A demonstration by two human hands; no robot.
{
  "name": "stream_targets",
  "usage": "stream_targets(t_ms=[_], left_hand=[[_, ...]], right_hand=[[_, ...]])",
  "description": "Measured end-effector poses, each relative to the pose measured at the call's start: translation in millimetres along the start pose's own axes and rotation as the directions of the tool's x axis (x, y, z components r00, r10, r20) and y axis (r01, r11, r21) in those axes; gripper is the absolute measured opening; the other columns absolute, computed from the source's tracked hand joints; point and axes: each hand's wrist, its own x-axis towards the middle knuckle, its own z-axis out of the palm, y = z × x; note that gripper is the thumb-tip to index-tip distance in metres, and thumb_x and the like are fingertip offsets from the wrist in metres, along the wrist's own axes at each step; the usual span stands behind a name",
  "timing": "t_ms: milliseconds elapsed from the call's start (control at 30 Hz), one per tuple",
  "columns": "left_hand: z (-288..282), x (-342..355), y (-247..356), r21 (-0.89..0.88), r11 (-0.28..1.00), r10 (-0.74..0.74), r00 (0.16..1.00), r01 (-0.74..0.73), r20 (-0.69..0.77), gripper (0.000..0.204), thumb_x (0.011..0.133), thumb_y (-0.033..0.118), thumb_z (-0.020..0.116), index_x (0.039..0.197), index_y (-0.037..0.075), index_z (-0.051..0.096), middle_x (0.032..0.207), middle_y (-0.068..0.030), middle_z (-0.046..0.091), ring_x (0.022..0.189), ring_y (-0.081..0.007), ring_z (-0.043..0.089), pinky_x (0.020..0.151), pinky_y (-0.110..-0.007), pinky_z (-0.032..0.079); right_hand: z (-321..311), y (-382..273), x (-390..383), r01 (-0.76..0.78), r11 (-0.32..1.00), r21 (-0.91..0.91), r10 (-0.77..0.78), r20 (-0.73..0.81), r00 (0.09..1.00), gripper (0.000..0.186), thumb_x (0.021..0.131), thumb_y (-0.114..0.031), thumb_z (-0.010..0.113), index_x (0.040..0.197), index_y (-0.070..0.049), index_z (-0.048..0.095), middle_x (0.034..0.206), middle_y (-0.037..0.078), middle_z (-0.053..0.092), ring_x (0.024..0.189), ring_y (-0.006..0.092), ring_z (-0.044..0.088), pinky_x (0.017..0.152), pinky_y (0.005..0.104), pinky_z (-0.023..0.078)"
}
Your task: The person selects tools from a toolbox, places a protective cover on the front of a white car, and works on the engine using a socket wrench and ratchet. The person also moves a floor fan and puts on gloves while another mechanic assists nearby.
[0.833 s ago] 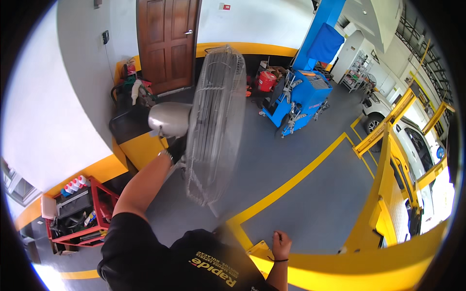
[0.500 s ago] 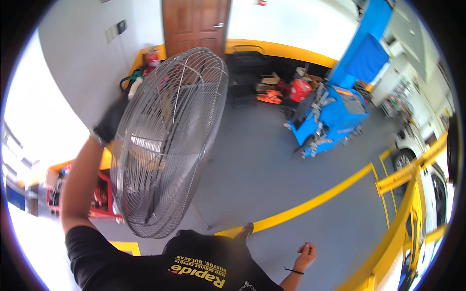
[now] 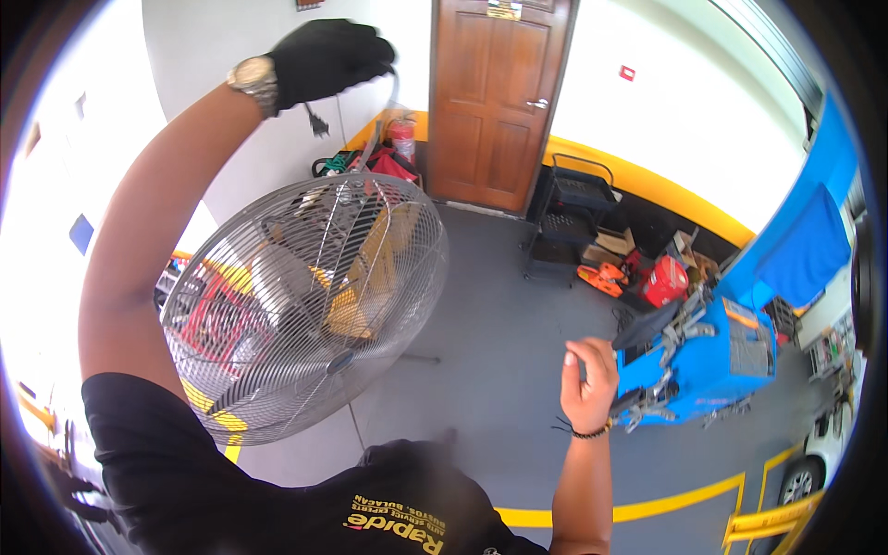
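A large fan [image 3: 305, 310] with a round grey wire guard stands before me on the left. Its guard is tilted, and its blades show through the wires. My left hand [image 3: 333, 60], in a black glove with a metal watch at the wrist, is raised above the fan with its fingers closed round a power cord. A black plug [image 3: 317, 121] dangles below this hand, and a grey length of cord [image 3: 395, 91] drops from its fingers toward the fan's top. My bare right hand [image 3: 590, 381], with a dark bracelet, is held up with curled fingers and nothing visible in them.
A brown door [image 3: 495, 102] is ahead, with a red fire extinguisher [image 3: 402, 139] to its left. A black cart [image 3: 564, 227], a red container [image 3: 664, 281] and boxes line the wall. A blue wheeled machine [image 3: 703, 361] stands right, near a blue post [image 3: 819, 194] and yellow floor lines [image 3: 638, 509].
My left hand has risen from beside the fan to above it, and the plug now shows. My right hand has come up from low near my body. My view has swung left.
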Motion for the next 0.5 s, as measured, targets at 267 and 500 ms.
stream_targets(t_ms=[267, 500], left_hand=[[79.8, 134.4, 91.8, 0.023, 0.826, 0.562, 0.826, -0.563, 0.033, 0.012, 0.082, 0.021, 0.072, 0.092, 0.014, 0.075, 0.099, -0.0013, 0.070, 0.101, -0.0217, 0.066, 0.086, -0.037, 0.053], [245.8, 173.9, 202.1, -0.570, 0.605, 0.668, 0.744, -0.556, -0.017, 0.014, 0.087, 0.020, 0.065, 0.091, 0.008, 0.071, 0.098, -0.0078, 0.067, 0.093, -0.0240, 0.065, 0.085, -0.038, 0.054]], right_hand=[[108.9, 136.2, 130.1, -0.265, 0.677, 0.687, 0.181, 0.193, 0.964, 0.044, 0.109, -0.037, 0.047, 0.111, 0.001, 0.070, 0.125, 0.016, 0.066, 0.114, 0.0246, 0.062, 0.096, 0.0358, 0.048], [164.0, 210.4, 234.6, -0.658, -0.407, 0.633, 0.220, 0.767, 0.602, 0.061, 0.108, -0.046, 0.046, 0.143, 0.004, 0.047, 0.133, 0.024, 0.063, 0.127, 0.0299, 0.060, 0.107, 0.0465, 0.048]])
